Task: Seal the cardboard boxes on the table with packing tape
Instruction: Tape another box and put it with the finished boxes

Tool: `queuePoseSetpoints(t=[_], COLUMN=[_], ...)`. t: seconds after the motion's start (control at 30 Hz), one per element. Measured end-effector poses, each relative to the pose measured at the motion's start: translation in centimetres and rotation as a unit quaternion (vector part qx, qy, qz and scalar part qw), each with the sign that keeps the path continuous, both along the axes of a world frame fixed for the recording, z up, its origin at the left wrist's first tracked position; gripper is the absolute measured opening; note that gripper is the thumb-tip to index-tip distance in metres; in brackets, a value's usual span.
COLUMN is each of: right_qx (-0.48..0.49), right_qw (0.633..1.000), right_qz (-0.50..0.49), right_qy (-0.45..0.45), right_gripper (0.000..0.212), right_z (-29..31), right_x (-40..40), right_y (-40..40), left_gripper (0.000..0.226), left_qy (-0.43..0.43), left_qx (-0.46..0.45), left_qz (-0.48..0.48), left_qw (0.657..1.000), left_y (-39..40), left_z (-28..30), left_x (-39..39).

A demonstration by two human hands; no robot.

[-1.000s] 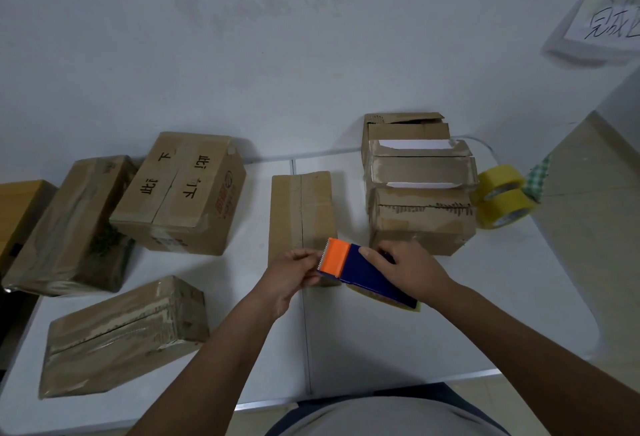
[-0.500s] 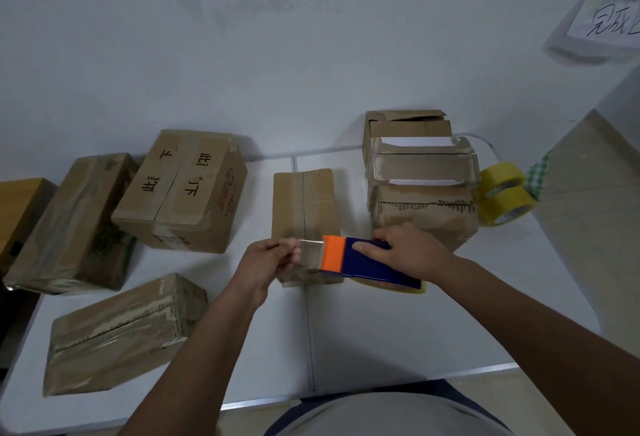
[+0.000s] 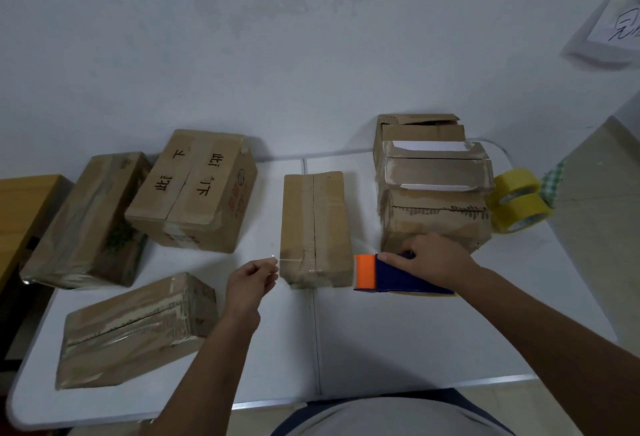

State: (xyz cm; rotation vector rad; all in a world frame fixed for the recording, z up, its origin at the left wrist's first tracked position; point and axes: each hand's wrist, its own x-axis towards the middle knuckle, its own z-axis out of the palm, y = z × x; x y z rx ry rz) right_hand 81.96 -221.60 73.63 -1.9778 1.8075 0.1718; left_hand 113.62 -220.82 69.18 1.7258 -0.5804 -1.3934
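Table [image 3: 415,349]: lying bare near the front edge.
Left hand [image 3: 251,279]: pinching tape [image 3: 311,264] across box [image 3: 315,227].
Right hand [image 3: 433,260]: gripping dispenser [image 3: 391,274], roll mostly hidden.

bare table [image 3: 398,342] near edge, boxes [image 3: 433,193] crowding far side

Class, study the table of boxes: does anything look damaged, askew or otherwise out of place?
Yes. The stacked boxes at the back right look battered: the top flaps gape open, white contents show in the gaps, and the front box has a ragged torn seam. The box at front left lies askew to the table edge.
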Motion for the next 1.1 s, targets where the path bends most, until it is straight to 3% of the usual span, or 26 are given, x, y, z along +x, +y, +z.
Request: queuePoseSetpoints(t=[0.17,0.47,0.83,0.97,1.1], right_qx=[-0.013,0.005,0.002,0.003,0.024], right_qw=[1.000,1.000,0.998,0.998,0.998], right_qz=[-0.001,0.001,-0.007,-0.003,-0.006], right_qy=[-0.014,0.015,0.061,0.060,0.058], right_gripper=[0.092,0.077,0.078,0.079,0.074], right_z=[-0.1,0.1,-1.0,-1.5,-1.6], right_x=[-0.2,-0.8,-0.3,-0.3,0.0], right_y=[-0.3,-0.9,-2.3,-2.7,-2.9], left_gripper=[0.003,0.011,0.010,0.008,0.022], left_qy=[0.001,-0.001,0.012,-0.016,-0.072], left_qx=[-0.004,0.003,0.035,0.028,0.036], left_qz=[0.011,0.012,0.027,0.030,-0.035], left_qw=[1.000,1.000,0.999,0.999,0.996], left_y=[-0.8,-0.7,-0.2,-0.3,-0.3], left_z=[-0.4,-1.8,-2.9,-2.9,-3.7], left_x=[0.4,2.2,1.7,1.3,1.1])
